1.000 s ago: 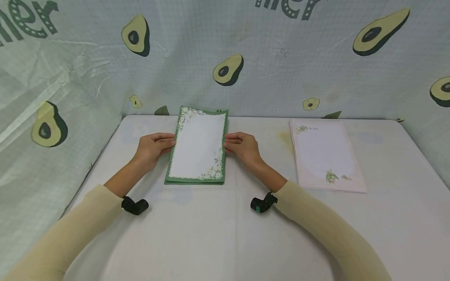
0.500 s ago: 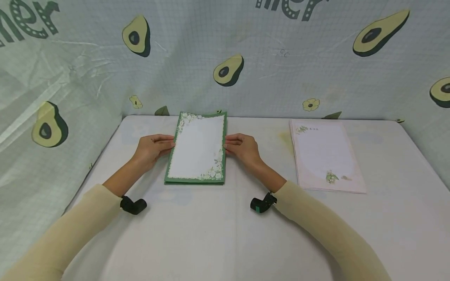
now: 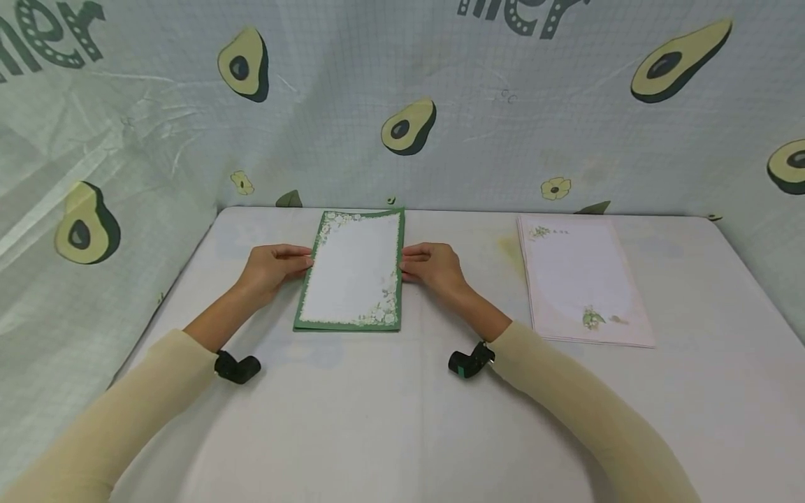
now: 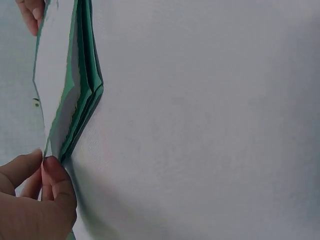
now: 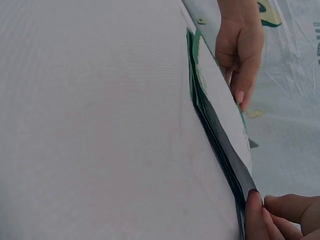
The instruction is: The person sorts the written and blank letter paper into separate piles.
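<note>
A stack of green-bordered stationery paper (image 3: 352,269) lies at the middle-left of the table in the head view. White flowers trim its top sheet, whose centre is blank. My left hand (image 3: 270,272) pinches the left edge of the top sheet between thumb and fingers. On the opposite edge, my right hand (image 3: 437,269) pinches in the same way. Both wrist views show the upper paper (image 4: 55,65) lifted a little, with several green layers (image 5: 220,145) fanned slightly apart below it.
A stack of pale pink stationery paper (image 3: 581,279) with small floral prints lies to the right on the white-covered table (image 3: 352,419). Behind the table's far edge hangs an avocado-print sheet (image 3: 339,119). Each wrist wears a small black camera (image 3: 237,367).
The far edge of the green-bordered paper has sunk toward the table, so the sheet lies flatter. Both hands keep their grip and have shifted only slightly.
</note>
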`<state>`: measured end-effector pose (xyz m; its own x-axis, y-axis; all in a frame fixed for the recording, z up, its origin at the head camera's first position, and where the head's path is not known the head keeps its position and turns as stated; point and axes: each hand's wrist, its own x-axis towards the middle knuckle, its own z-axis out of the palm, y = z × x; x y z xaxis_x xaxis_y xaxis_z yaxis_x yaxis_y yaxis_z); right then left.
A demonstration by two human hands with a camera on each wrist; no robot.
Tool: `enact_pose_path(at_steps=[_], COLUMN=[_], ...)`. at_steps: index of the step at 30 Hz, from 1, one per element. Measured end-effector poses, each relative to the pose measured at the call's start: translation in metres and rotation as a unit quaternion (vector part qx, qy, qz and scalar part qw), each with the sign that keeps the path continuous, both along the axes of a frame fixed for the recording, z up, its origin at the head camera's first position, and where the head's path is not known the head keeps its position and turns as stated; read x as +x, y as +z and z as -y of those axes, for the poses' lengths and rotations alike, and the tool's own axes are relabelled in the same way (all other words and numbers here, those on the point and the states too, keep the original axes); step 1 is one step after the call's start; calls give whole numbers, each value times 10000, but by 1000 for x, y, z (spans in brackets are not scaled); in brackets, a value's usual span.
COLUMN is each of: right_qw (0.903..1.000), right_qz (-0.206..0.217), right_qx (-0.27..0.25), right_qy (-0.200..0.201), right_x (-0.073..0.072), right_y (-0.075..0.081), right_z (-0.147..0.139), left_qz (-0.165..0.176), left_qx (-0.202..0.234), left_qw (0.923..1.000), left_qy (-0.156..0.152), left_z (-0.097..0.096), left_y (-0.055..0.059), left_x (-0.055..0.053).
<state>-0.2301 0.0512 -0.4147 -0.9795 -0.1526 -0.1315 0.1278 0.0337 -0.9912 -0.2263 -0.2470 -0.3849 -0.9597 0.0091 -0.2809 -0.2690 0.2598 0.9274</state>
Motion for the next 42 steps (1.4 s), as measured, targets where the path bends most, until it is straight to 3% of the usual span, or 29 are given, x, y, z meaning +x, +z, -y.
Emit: enact_pose_path(at_steps=[11,22,28,32,37,42], right_qw=[9981,9929,9867,9817,9752,9579], right_qz=[18,-20,-303,-607,-1009,-1381], right_qx=[556,1061,1449,1588,1724,2346], right_qy=[254,531,673,851,951,912], right_x=[1,3,6,13,22,26], right_y=[7,12,12,13,23,31], right_z=[-8,-5,-3,-6,-32,-87], left_qz=[229,278,186,173,-326,-1087], left_qx=[-485,-346,-373,-656,-1080,-1745], left_qw=[9986,9990,9990,9975,9923,9772], left_qy=[-25,-92,-133,-204,-519,-522], left_z=[-4,-4,-5,-2,4,15], left_y=[2,3,3,0,0,12], left_x=[1,0,0,3,13,31])
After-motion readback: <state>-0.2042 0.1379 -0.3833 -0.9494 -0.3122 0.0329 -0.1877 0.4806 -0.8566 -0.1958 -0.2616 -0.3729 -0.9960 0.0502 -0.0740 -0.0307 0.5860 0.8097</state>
